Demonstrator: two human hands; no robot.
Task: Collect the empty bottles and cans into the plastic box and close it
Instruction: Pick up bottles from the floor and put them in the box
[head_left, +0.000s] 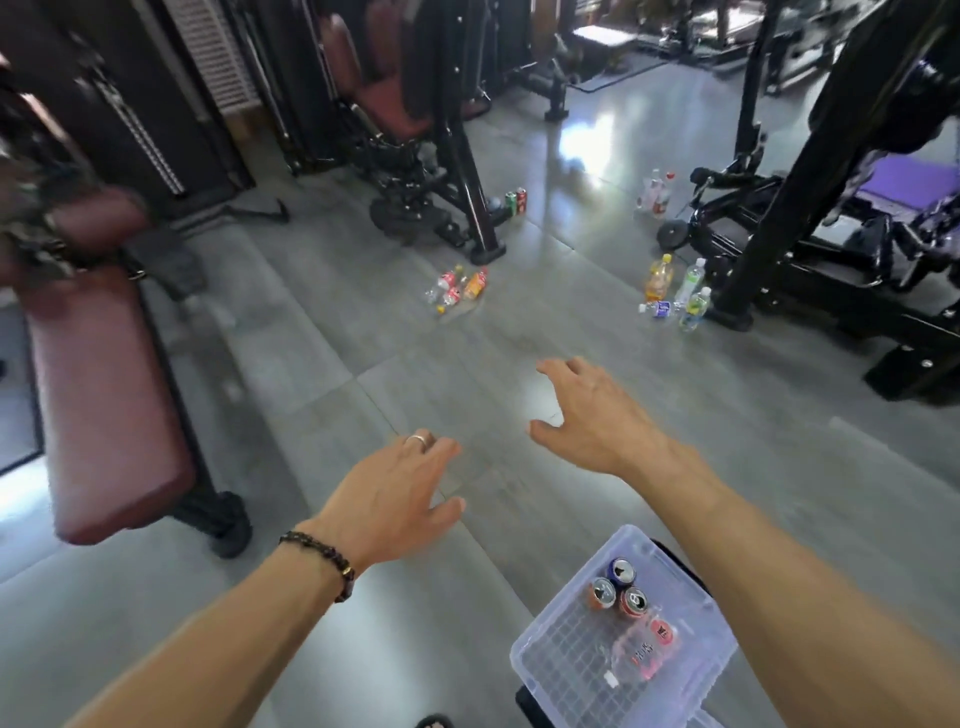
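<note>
A clear plastic box (540, 670) sits on the floor at the bottom right, holding three cans (621, 590) and a bottle with a red cap (644, 649). My left hand (395, 499) and my right hand (592, 415) reach forward over the floor, both empty with fingers spread. Ahead lie a cluster of bottles (457, 288) near a machine foot, another group of bottles (675, 293) to the right, two cans (516, 201) farther back, and more bottles (657, 192) beyond.
A maroon padded bench (104, 395) stands at the left. Black gym machines (447, 171) flank the grey floor at the back and at the right (810, 244). A purple pad (904, 182) sits at the far right.
</note>
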